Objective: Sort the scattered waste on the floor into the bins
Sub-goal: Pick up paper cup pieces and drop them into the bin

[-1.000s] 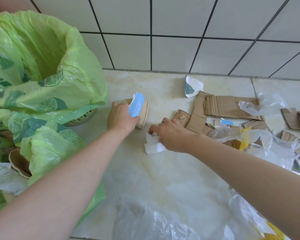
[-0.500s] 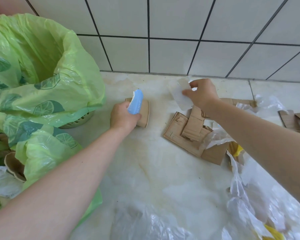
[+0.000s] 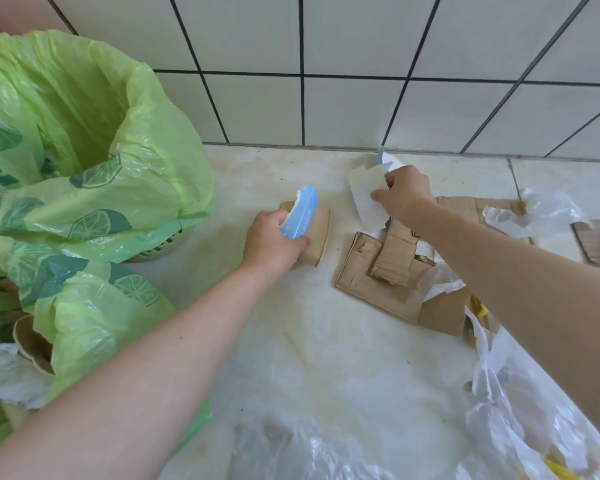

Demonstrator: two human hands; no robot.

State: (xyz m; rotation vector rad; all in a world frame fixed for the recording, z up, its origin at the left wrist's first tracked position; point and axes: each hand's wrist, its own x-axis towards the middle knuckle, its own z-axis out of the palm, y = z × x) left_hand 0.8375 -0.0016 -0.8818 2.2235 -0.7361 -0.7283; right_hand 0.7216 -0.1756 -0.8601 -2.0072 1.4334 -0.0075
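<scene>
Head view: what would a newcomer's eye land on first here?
The green lemon-print bin liners fill the left side. At centre, the left hand grips a blue-and-white wrapper with a brown cardboard piece, while the right hand pinches white paper near the tiled wall. Torn cardboard lies right of centre.

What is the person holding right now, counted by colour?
Blue: 1, the blue scrap in the left hand
Brown: 1, the cardboard piece held with it
White: 1, the white paper pinched by the right hand
Total: 3
</scene>
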